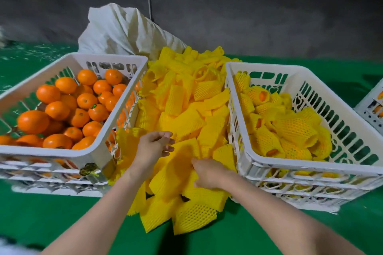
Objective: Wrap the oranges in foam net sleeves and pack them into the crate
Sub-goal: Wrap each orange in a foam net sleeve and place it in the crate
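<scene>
1. From the head camera, we judge the sleeves [182,122] to be very light, soft and springy. They will flatten under any squeeze and cling to one another in the pile, so one should be pinched by its open edge, lifted clear of its neighbours, then spread at the mouth.
2. The oranges [62,107] look firm, smooth and a little slick. We would cup one around its middle, not pinch it, and press gently so the skin is not bruised.
3. Our left hand [154,147] hovers over the near part of the pile, fingers loosely curled and partly spread. It seems to hold nothing, though it may brush a sleeve beneath.
4. Our right hand [209,173] lies low on the pile with its fingers tucked into the foam. We cannot tell whether it has closed on a sleeve.
5. The sleeves are bright yellow mesh tubes, mostly flattened, heaped on the green bench [62,219] between the two white crates and spilling towards us.
6. The left crate [116,62] holds the bare oranges, glossy and deep orange, some with small stickers.
7. The right crate [267,68] holds wrapped oranges [294,128], fruit showing at the sleeve ends. It is partly filled, with room left.
8. A white sack [124,31] lies behind the pile.
</scene>
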### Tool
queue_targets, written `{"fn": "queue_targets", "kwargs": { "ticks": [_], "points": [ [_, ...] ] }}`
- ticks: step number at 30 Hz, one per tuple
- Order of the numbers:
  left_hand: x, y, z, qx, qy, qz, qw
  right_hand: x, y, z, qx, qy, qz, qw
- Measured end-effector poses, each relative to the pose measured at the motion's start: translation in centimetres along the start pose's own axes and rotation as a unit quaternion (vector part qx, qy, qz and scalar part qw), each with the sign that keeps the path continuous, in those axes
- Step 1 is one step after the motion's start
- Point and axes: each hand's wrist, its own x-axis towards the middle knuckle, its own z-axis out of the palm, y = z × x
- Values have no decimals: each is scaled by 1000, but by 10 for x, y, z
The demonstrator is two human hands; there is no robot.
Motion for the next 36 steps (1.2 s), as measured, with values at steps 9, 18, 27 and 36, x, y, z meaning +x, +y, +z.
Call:
{"fn": "queue_targets", "kwargs": {
  "ticks": [9, 18, 27, 36],
  "points": [
    [-21, 17, -27, -13, -195, 22, 980, -10, -10, -65, 338, 168, -85, 922],
    [-22, 61, -80, 172, -29, 208, 962, -10, -73, -94, 215, 344, -220, 887],
    [1, 97, -174, 115, -62, 274, 953, 36, -158, -126, 190, 344, -258, 883],
    [72, 90, -235, -12, -1, 102, 995, 94, -217, -123, 491, 371, -227, 755]
  ]
}}
